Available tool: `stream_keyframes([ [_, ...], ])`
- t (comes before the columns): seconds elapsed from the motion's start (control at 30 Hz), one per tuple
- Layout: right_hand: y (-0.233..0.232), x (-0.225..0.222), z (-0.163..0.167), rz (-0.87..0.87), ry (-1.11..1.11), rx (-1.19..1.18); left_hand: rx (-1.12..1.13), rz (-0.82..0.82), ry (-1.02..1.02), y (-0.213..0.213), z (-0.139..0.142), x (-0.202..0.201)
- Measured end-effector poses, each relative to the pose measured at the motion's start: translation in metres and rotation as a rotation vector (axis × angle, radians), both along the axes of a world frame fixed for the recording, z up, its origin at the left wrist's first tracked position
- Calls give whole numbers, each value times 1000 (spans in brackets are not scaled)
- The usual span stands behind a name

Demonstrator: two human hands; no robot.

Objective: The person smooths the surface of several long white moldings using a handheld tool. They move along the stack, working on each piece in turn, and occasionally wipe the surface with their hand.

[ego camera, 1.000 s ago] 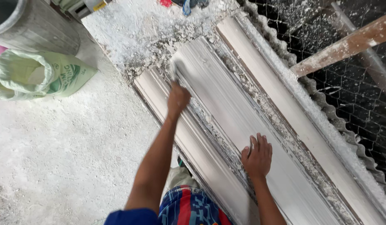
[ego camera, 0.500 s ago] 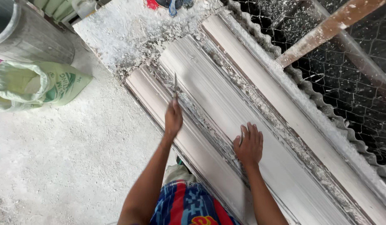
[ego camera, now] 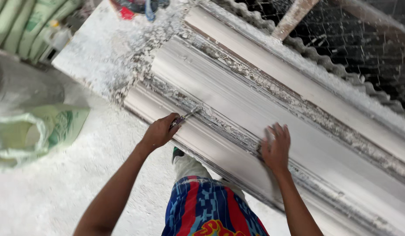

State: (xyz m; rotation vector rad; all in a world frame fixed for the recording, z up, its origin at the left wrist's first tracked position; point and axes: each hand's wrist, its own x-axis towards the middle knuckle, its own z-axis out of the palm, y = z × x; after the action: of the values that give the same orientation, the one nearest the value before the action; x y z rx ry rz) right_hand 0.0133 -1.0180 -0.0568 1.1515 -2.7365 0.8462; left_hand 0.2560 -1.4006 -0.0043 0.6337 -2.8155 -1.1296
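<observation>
Our left hand [ego camera: 159, 131] grips a scraper [ego camera: 188, 116] against the plaster moulding [ego camera: 255, 105] near its front edge; our right hand [ego camera: 276, 148] rests open, flat on it.

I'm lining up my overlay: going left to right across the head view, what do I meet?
Green sack → left hand, grip shut on a thin scraping tool → right hand flat on the long white moulding → wire mesh at far right.
</observation>
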Motion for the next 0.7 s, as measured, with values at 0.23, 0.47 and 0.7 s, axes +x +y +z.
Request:
stream_keyframes([
  [0.23,32,100,-11,-516,-149,326,-225,-625,34,-122,-17,-55],
  [0.47,26,129,1,-798,-549,496,-203,-892,-206,-113,-21,-108],
  [0.7,9,140,30,-939,-660,251,-394,-997,129,-85,-34,-113],
])
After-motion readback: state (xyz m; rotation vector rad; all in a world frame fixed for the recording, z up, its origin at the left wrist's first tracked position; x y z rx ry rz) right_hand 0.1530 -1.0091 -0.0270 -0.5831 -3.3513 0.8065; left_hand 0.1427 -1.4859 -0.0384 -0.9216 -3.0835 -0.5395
